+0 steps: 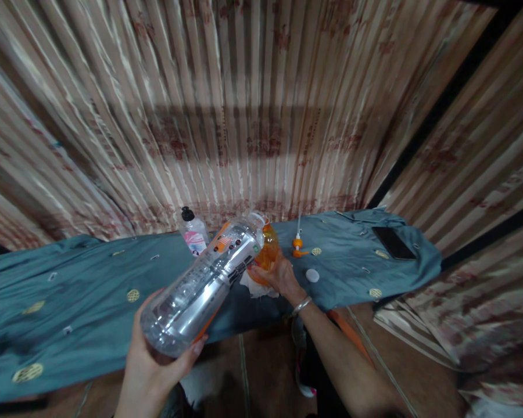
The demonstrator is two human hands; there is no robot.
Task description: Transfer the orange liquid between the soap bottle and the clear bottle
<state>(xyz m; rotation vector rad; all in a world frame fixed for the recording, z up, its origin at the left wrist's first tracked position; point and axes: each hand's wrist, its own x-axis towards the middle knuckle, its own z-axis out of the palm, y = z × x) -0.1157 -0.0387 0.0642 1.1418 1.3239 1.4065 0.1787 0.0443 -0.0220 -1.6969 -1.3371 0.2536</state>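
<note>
My left hand is wrapped round the lower part of a large clear bottle, tilted with its mouth up and to the right. That mouth is right at the top of an orange bottle; whether they touch I cannot tell. My right hand grips the orange bottle, which stands on a crumpled white tissue. An orange pump head with a long tube lies to the right. Nearer me is a round white cap.
A clear bottle with a black cap and pink label stands behind the large bottle. A black phone lies at the right of the cloth-covered table. A pleated curtain hangs along the back edge.
</note>
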